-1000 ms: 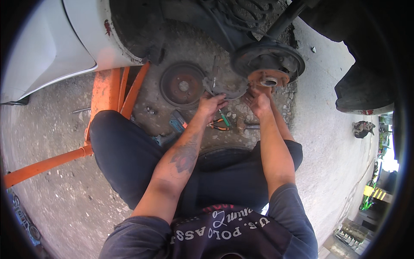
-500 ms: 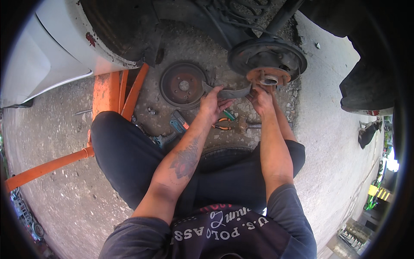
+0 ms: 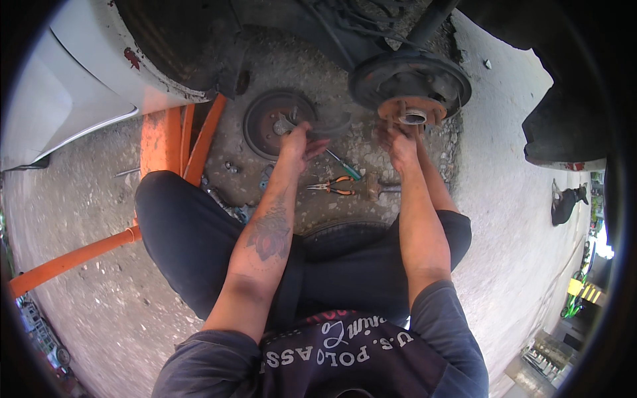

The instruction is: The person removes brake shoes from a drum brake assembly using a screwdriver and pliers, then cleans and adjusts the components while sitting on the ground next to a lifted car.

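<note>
My left hand [image 3: 302,144] grips a curved dark brake shoe [image 3: 335,126] at its left end, the shoe slightly smeared by motion. Behind that hand a round brake drum [image 3: 255,126] with a rusty face lies on the ground. My right hand [image 3: 398,147] is just below the rusty wheel hub [image 3: 413,111], apart from the brake shoe; its fingers are blurred and partly hidden. Above the hub is the dark brake backing plate [image 3: 371,86]. Between my arms lie pliers [image 3: 342,186] with orange and black handles, a green-handled screwdriver [image 3: 350,171] and a hammer [image 3: 373,188].
An orange jack stand [image 3: 161,142] stands left under the white car body [image 3: 86,86], with an orange bar [image 3: 73,261] running out from it. A tyre [image 3: 345,229] lies by my legs. Loose nuts [image 3: 230,167] lie near the drum. A dark animal [image 3: 565,204] rests far right.
My left hand has moved left and up with the brake shoe, over the drum's edge. The shoe's right end has come away from my right hand, which stays near the hub.
</note>
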Available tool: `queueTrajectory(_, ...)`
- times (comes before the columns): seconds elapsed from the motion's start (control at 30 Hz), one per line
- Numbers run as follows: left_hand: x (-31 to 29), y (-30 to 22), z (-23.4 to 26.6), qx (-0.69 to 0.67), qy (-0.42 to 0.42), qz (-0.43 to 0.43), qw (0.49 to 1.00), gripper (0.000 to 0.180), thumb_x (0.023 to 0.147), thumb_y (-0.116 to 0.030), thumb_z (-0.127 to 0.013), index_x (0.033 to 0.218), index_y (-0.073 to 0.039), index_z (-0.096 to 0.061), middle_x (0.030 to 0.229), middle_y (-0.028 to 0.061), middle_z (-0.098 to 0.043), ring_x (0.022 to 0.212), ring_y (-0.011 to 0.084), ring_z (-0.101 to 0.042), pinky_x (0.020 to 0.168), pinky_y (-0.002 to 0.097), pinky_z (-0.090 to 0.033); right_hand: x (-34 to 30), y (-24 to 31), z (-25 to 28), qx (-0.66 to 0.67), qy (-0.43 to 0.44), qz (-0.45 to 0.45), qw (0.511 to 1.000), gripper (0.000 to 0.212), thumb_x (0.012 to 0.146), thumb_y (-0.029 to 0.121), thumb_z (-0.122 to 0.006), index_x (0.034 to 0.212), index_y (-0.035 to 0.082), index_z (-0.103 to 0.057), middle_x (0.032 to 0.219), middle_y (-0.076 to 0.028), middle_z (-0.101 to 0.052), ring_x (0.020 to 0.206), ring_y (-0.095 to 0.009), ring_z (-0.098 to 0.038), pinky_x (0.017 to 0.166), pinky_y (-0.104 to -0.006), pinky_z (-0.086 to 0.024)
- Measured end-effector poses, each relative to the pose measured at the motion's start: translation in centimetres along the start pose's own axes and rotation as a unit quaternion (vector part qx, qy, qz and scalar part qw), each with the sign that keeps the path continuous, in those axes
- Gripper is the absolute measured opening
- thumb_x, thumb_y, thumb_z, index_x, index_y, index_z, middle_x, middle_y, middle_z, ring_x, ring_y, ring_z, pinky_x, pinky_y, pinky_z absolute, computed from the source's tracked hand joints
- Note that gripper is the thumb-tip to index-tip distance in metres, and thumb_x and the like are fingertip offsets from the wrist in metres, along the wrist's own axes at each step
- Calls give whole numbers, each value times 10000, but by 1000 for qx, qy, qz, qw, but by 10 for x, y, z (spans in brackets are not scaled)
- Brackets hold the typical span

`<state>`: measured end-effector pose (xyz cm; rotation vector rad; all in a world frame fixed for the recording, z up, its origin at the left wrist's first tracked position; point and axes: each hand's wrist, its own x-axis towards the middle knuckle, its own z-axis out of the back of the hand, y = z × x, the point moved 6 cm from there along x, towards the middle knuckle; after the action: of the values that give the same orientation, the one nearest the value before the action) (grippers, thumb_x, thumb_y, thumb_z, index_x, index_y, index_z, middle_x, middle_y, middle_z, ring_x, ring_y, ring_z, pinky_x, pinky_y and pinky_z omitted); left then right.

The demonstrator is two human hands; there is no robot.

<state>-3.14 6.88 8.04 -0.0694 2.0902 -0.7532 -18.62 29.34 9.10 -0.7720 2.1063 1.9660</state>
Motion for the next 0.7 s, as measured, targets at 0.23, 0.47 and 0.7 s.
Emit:
queueTrajectory(0.23, -42, -51, 9, 501, 63, -69, 860, 399, 822, -201, -625, 1112, 71, -607, 990, 139, -661, 818, 253, -663, 756, 386, -556, -43, 3, -51, -431, 101, 72, 894, 508, 892, 210, -665, 1352, 53, -517, 1189, -165, -664, 1074, -330, -651, 919, -444, -510)
queueTrajectory(0.47, -145, -127, 4, 683, 238, -32, 690, 444, 798, -237, -645, 1136, 51, -634, 938, 111, -669, 839, 191, -632, 710, 330, -506, -175, 92, -134, -538, 182, 409, 714, 533, 892, 343, -684, 1327, 63, -554, 1149, -181, -678, 1085, -341, -649, 948, -427, -490)
queueTrajectory(0.7, -204, -143, 22, 506, 192, -114, 833, 605, 954, -332, -635, 1359, 85, -467, 1158, 203, -631, 1074, 200, -624, 898, 296, -505, -232, 128, -145, -411, 208, 339, 821, 329, 955, 215, -615, 1209, 6, -604, 938, -192, -686, 886, -362, -664, 776, -413, -504)
